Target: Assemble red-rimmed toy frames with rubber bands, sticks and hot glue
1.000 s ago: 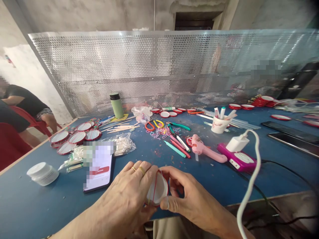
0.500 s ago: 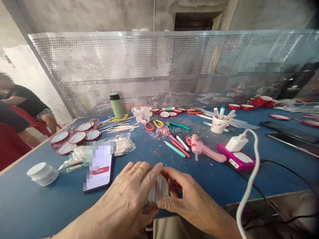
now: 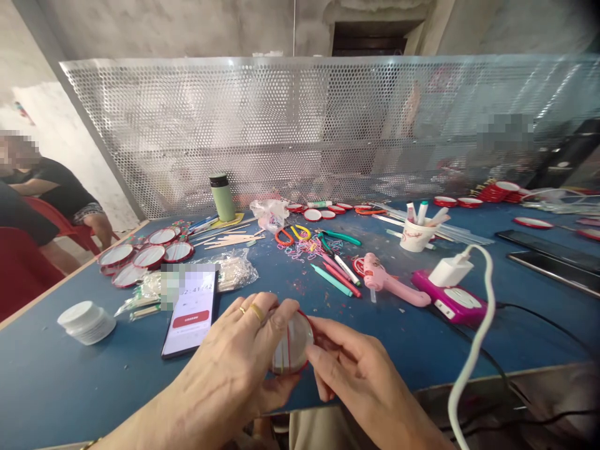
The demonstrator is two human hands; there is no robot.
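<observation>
Between my hands is a small round white disc with a red rim [image 3: 298,347], tilted up above the table's front edge. A red band and a yellowish one run across its face. My left hand [image 3: 248,356], with two rings, grips the disc from the left, fingers over the top and thumb below. At the right rim, my right hand [image 3: 360,369] pinches the edge between thumb and fingers; its fingertips are partly hidden behind the disc. A phone [image 3: 192,312] lies just left of my left hand.
Similar red-rimmed discs [image 3: 149,256] are piled at left, near a white jar [image 3: 87,322]. Pliers [image 3: 342,237], rubber bands [image 3: 307,249] and markers [image 3: 332,279] lie mid-table. A pink glue gun [image 3: 394,284], purple power strip [image 3: 450,303] and white cable [image 3: 473,350] sit at right.
The disc has turned, so more of its face shows. My right thumb has moved up from the lower face to the right rim. The left hand still holds the disc.
</observation>
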